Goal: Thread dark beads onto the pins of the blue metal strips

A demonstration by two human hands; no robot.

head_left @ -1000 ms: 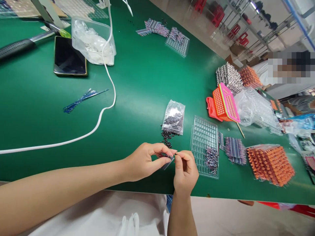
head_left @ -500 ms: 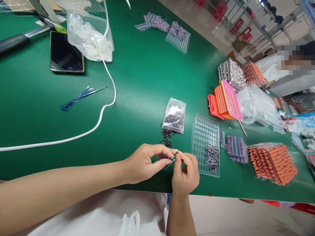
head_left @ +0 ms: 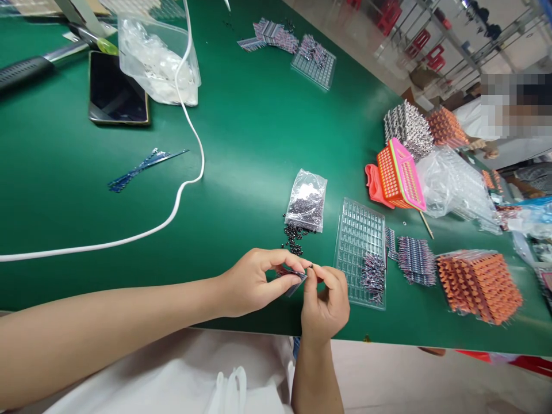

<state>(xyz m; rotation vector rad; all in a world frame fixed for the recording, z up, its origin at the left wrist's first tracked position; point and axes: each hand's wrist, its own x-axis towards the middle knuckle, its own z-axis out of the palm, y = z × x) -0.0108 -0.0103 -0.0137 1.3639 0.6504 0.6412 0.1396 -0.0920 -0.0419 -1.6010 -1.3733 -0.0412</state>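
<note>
My left hand (head_left: 254, 282) is closed, pinching a small flat strip (head_left: 296, 285) between thumb and fingers; most of the strip is hidden. Close against it, my right hand (head_left: 325, 305) pinches a tiny dark bead-like piece (head_left: 311, 266) between thumb and forefinger, at the strip's end. Just beyond the hands lies a loose pile of small dark beads (head_left: 294, 238), beside a clear plastic bag (head_left: 307, 201) with more of them. To the right is a clear compartment tray (head_left: 356, 241) with a heap of small thin parts (head_left: 373, 275) in its near right part.
Right of the tray are a bundle of striped parts (head_left: 416, 260), an orange stack (head_left: 478, 284) and an orange-pink basket (head_left: 399, 175). A white cable (head_left: 176, 210) crosses the left side, near a phone (head_left: 116, 92) and blue strips (head_left: 144, 168). Another person's hand (head_left: 489, 150) shows far right.
Both hands keep nearly the same pose, the pinched piece still at the strip. The view has shifted very slightly. At far right the other person's hand has come into clearer view.
</note>
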